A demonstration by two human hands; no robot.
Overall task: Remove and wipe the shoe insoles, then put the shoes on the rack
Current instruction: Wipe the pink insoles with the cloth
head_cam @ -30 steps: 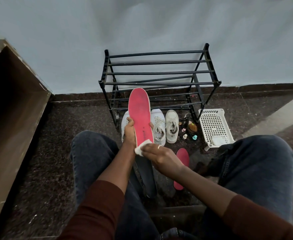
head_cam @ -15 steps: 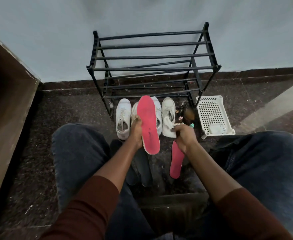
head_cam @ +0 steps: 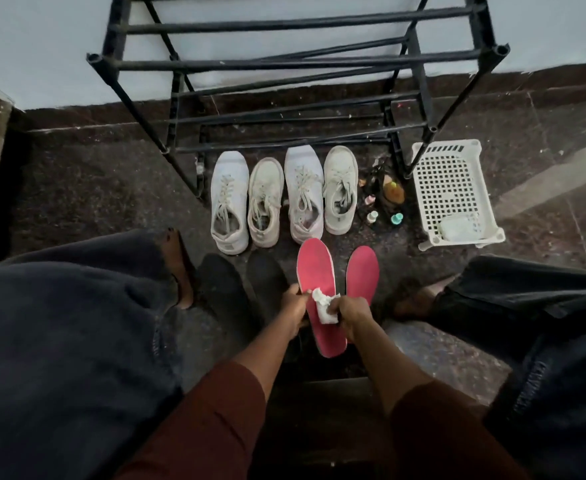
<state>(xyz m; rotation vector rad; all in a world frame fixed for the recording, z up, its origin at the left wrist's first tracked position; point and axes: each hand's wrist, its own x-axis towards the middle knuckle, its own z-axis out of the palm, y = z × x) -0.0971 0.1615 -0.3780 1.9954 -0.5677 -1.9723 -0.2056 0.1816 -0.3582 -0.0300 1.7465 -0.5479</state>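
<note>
The right hand point(head_cam: 352, 315) is back on the red insole point(head_cam: 319, 299), having swung in from beside the sneakers half a second ago, fingers pinching the crumpled white wipe point(head_cam: 324, 306) against its middle. The left hand point(head_cam: 293, 304) is wrapped around the insole's left edge. The second red insole point(head_cam: 362, 271) lies on the floor just beside it. Four white sneakers point(head_cam: 286, 199) are lined up before the black rack point(head_cam: 284, 64).
</note>
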